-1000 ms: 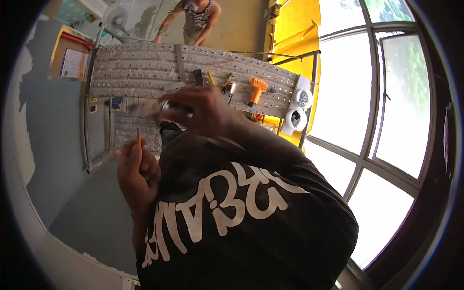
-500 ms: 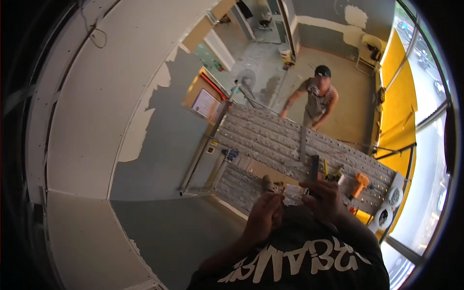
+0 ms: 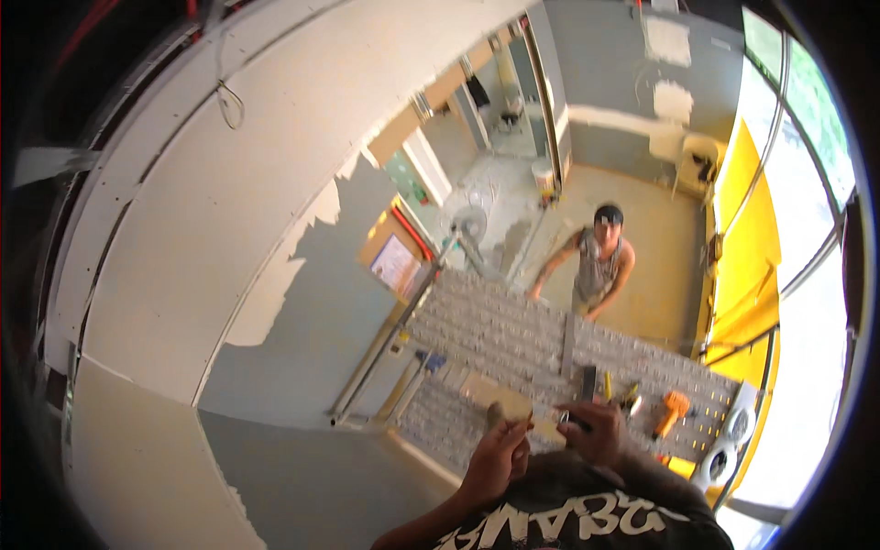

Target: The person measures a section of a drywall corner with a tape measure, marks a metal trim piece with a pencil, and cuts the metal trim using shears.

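Observation:
My left hand (image 3: 500,456) is closed, thumb and fingers pinched together in front of my dark shirt with white lettering. Something small and brownish sticks out at its fingertips, too small to name. Just to the right, my right hand (image 3: 596,433) is curled with its fingers pinched; a small shiny piece shows at its fingertips, its kind unclear. The two hands are apart, held above the perforated grey scaffold platform (image 3: 477,307). Beyond the right hand lie an orange power drill (image 3: 674,412) and some yellow-handled hand tools (image 3: 631,400).
A person (image 3: 600,261) stands on the floor beyond the platform, arms toward its far edge. Scaffold tubes (image 3: 380,344) edge the left side. White round fixtures (image 3: 720,465) lie at the right end, near yellow sheeting (image 3: 747,275). A patched plasterboard wall (image 3: 183,229) rises at left.
My view has tilted upward, so the platform, the person and my hands sit lower in the picture. Both hands stay pinched close together.

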Motion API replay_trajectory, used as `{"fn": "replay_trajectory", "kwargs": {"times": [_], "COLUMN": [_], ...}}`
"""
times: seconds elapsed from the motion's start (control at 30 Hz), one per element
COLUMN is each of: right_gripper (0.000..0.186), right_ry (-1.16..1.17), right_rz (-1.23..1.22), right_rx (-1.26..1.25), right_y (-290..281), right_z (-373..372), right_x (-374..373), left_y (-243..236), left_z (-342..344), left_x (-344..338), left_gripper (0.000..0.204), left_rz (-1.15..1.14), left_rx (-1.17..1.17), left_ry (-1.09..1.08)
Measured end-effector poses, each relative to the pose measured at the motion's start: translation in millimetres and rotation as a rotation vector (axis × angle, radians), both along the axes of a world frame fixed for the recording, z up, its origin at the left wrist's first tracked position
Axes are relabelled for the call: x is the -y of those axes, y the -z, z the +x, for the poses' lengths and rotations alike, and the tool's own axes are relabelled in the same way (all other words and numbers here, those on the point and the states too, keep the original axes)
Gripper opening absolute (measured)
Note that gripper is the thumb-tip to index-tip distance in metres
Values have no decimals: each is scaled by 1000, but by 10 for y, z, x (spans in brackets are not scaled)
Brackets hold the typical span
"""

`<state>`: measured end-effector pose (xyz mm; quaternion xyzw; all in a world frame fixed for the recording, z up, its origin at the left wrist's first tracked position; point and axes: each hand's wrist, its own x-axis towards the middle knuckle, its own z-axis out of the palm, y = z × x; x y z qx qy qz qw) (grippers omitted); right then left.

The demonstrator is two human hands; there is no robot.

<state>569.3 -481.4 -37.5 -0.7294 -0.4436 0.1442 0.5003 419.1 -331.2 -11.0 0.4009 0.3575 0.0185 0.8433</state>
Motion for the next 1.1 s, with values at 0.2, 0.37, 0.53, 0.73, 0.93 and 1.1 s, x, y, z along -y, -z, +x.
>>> {"fn": "replay_trajectory", "kwargs": {"times": [0.2,0.37,0.53,0.73,0.93,1.1], "right_gripper": [32,27,38,30,25,32], "right_ry": [98,157,235,171,68,41], "right_rz": [-89,-167,-29,-65,91,-8], "right_rx": [-125,-142,-199,49,142,-154], "right_y": [281,745,663,431,212,-30], "right_z": [-72,-41,52,225,141,-1], "right_x": [169,198,176,168,45,88], "left_y": [470,1149,859,19,614,-119], "left_z": [-49,19,150,235,292,277], "left_x": [175,46,173,101,157,287], "left_gripper": [27,32,32,23,26,11], "left_rz": [835,1011,748,112,995,30], "left_rx": [69,308,215,27,449,69], "left_ry": [130,209,100,22,40,-96]}}
